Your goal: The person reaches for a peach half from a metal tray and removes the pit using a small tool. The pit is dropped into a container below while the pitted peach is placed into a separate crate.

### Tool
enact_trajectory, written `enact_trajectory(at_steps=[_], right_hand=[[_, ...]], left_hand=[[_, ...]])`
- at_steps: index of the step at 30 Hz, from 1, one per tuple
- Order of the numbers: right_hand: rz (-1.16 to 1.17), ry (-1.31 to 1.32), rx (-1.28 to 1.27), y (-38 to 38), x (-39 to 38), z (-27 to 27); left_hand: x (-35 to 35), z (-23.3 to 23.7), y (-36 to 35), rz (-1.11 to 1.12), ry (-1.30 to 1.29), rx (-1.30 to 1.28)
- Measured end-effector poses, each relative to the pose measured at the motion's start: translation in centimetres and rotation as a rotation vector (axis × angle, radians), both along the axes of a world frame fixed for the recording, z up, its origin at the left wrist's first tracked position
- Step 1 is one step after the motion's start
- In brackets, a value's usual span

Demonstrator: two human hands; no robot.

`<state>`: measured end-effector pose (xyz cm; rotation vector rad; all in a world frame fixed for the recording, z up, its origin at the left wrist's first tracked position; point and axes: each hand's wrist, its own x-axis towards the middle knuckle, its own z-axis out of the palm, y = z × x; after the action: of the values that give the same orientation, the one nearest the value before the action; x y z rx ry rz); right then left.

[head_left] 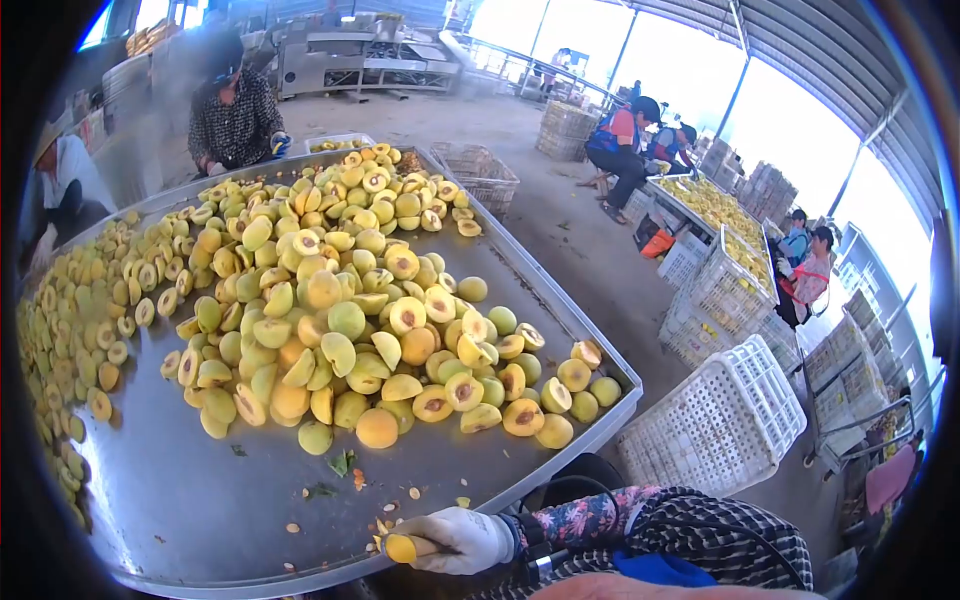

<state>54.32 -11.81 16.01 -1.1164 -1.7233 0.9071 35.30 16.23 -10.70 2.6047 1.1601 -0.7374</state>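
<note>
My right hand point(455, 541), in a white glove below a floral sleeve, is at the near edge of a metal sorting table point(230, 510). Its fingers are closed around a yellow peach half point(401, 549). Small pale seeds point(382, 525) lie on the metal just beyond the fingertips. Farther in, a large heap of halved peaches point(340, 320) covers the middle of the table, some cut side up with brown pits or hollows showing. My left hand is outside the picture.
A white plastic crate point(715, 420) stands tilted to the right of the table. Two people point(235, 115) work across and at the left side. Another fruit-laden table point(715, 205), with people around it, stands farther right. Stacked crates point(850, 370) line the right side.
</note>
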Motion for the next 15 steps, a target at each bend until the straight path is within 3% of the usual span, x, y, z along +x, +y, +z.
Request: enact_trajectory(at_steps=[3, 4, 8, 9, 15], right_hand=[[0.024, 0.005, -0.098, 0.1, 0.2, 0.5], [-0.030, 0.112, -0.067, 0.0, -0.3, 0.2], [-0.072, -0.002, 0.070, 0.0, 0.1, 1.1], [-0.055, -0.035, -0.073, -0.2, 0.2, 1.0], [-0.049, 0.096, 0.054, 0.0, 0.2, 0.0]], left_hand=[[-2.4, 2.9, -2.8, -0.021, 0.010, -0.055], [-3.2, 4.0, -4.1, -0.030, 0.013, -0.075], [-6.9, 8.6, -10.3, -0.039, 0.037, -0.173], [-8.1, 9.7, -12.0, -0.036, 0.049, -0.195], [-13.7, 13.8, -20.6, 0.019, 0.128, -0.311]])
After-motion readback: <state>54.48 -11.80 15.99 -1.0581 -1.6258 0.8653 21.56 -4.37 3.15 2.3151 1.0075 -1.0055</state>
